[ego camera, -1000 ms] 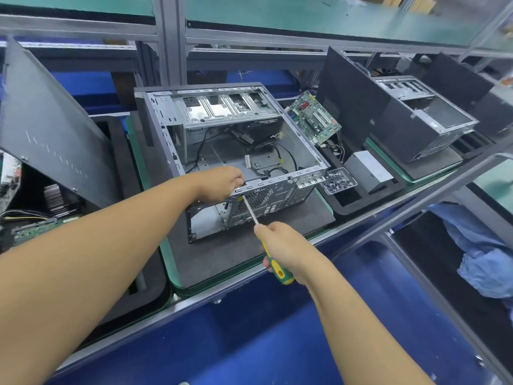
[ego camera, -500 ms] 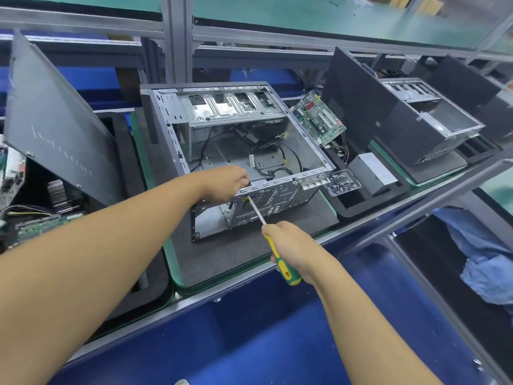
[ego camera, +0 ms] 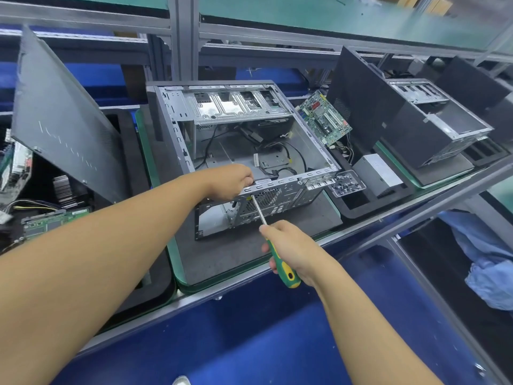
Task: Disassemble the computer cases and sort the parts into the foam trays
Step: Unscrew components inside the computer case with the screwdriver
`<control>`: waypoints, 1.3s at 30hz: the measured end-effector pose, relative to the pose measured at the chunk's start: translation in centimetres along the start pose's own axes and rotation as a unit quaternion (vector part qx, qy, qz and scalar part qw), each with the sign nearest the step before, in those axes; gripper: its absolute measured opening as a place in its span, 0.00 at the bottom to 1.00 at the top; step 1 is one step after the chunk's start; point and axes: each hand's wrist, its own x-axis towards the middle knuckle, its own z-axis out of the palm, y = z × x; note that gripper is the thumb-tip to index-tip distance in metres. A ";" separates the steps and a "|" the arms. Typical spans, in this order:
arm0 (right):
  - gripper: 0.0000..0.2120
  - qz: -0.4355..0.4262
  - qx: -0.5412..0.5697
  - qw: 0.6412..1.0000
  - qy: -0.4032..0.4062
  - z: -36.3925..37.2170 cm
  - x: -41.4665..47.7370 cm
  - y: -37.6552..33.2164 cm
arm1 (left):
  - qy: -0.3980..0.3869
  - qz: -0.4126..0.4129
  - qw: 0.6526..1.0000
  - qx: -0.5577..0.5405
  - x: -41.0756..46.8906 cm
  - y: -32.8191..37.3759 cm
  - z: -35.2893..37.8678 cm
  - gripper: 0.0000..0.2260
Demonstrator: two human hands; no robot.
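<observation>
Gripping the open computer case (ego camera: 277, 194) by the top edge of its rear panel, I am curling my left grip (ego camera: 233, 182) over the metal while my right grip (ego camera: 288, 245) is clenching the green-and-yellow handle of a screwdriver (ego camera: 287, 275). Its shaft is slanting up to touch the panel just below the left fingers. The case is lying on its side on a grey foam pad (ego camera: 222, 254) in the middle of the surface (ego camera: 361, 230), open face up, with loose cables showing inside. Just to its right, a black foam tray (ego camera: 361, 209) is carrying a tilted green motherboard (ego camera: 323, 118), a grey power supply (ego camera: 379, 170) and a clear box of screws (ego camera: 345, 183) beside the case's corner. A dark side panel (ego camera: 63, 118) is leaning at the left, and a second case (ego camera: 433, 129) is sitting further right.
</observation>
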 end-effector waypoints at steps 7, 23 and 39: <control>0.03 -0.111 -0.076 0.989 0.064 -0.3 0.1 0.8 | 0.002 -0.005 1.000 0.008 -0.2 0.1 0.0 0.13; 0.10 -0.062 -0.083 0.995 0.016 -0.2 0.5 0.8 | 0.065 -0.092 0.993 -0.020 -0.8 1.6 -0.4 0.13; 0.05 -0.110 0.105 0.978 0.142 1.6 0.8 1.6 | 0.103 -0.124 0.987 -0.024 -0.4 1.4 0.0 0.12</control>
